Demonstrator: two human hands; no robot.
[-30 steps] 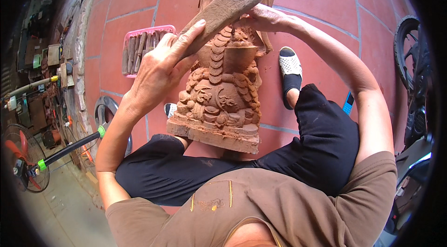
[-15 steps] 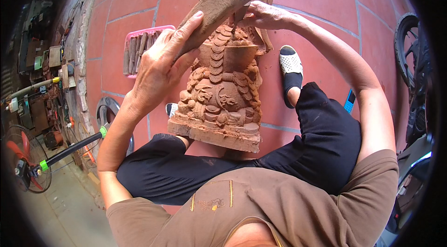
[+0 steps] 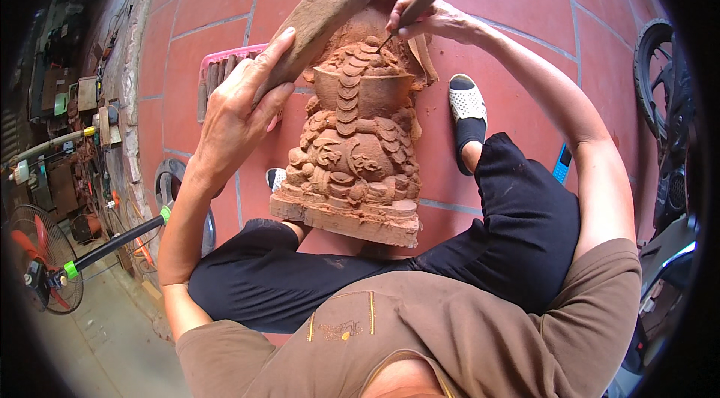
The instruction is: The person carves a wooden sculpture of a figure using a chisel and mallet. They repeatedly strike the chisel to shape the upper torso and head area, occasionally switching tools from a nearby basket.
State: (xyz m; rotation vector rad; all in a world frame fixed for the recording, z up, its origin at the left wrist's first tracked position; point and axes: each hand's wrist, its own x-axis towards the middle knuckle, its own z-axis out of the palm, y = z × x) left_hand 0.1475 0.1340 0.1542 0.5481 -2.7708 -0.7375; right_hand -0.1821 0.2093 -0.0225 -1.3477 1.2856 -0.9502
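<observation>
A carved wooden statue [image 3: 357, 150] lies lengthwise on the floor between my legs, its flat base towards me. A string of overlapping coin shapes [image 3: 347, 94] runs down a carved bowl shape, with wood crumbs around its upper end. My left hand [image 3: 244, 102] grips a flat wooden mallet [image 3: 326, 12], raised above the statue's left side. In my right hand [image 3: 435, 21] is a chisel [image 3: 415, 9] with a wooden handle. The chisel's thin tip points down at the carving beside the top of the coin string, and the mallet is apart from the handle.
A pink basket [image 3: 232, 51] of several chisels stands on the red tiles to the left, partly behind my left hand. My slippered foot [image 3: 468, 102] is right of the statue. A blue phone [image 3: 562, 163] lies by my right knee. A fan [image 3: 46, 257] stands at left.
The mallet has swung away from the chisel, down and to the left. The chisel now leans with its handle up to the right, no longer hidden behind the mallet.
</observation>
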